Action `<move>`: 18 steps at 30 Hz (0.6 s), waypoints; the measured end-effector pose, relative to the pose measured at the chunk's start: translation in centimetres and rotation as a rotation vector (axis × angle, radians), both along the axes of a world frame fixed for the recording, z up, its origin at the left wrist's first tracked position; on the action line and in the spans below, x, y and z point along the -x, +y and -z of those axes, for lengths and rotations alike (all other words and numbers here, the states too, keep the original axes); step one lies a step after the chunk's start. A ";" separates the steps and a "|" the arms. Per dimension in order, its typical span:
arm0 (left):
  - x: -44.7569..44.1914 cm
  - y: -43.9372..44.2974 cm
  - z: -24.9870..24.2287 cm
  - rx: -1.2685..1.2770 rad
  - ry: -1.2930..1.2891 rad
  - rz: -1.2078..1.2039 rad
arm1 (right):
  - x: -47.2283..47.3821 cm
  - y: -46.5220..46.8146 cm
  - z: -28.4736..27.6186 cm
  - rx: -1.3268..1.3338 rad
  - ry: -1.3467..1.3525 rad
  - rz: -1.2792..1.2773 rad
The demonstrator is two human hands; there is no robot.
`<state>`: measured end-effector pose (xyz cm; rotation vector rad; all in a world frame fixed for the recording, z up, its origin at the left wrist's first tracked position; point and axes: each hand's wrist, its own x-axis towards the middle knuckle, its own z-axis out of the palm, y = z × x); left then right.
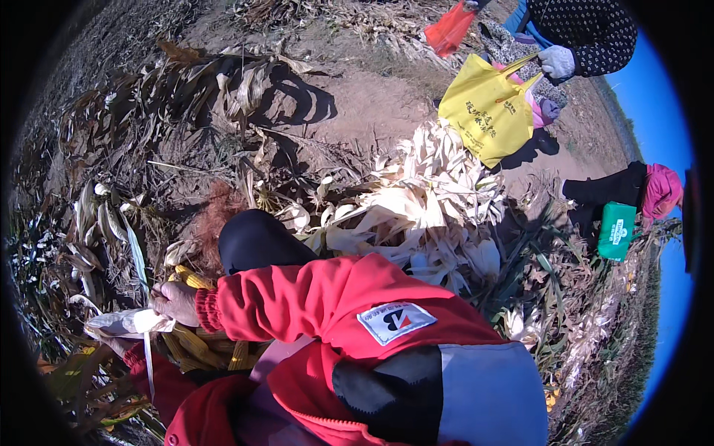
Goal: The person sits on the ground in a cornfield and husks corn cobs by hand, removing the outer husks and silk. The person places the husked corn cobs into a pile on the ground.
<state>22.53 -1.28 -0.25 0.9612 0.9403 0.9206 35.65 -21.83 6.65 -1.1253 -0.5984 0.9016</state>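
Observation:
A corn ear in pale husk (124, 323) lies between my hands at the left of the view. My right hand (176, 303), at the end of a red sleeve, grips the husk at one end of it. Partly hidden beneath the ear, my left hand (116, 344) supports it from below. One narrow strip of husk (148, 365) hangs down past the left sleeve. Bare yellow corn cobs (195, 347) are heaped under my right forearm, and another cob (193, 277) shows above the wrist.
My bent dark knee (262, 242) is beyond the right sleeve. Stripped husks (427, 203) form a large pale pile. Dry stalks (167, 106) cover the ground. One person holds a yellow bag (488, 111) in a gloved hand (556, 61); another is near a green bag (616, 231).

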 end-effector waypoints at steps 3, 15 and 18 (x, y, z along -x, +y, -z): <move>-0.5 -0.3 -0.5 -0.002 0.021 0.006 | -1.4 -0.7 0.4 0.018 -0.058 0.025; 2.2 1.4 -2.4 0.162 -0.105 -0.165 | -2.8 -0.4 2.7 0.298 -0.906 -0.146; 4.4 1.9 -1.6 0.131 -0.242 -0.244 | -0.7 1.3 3.5 0.359 -1.164 -0.272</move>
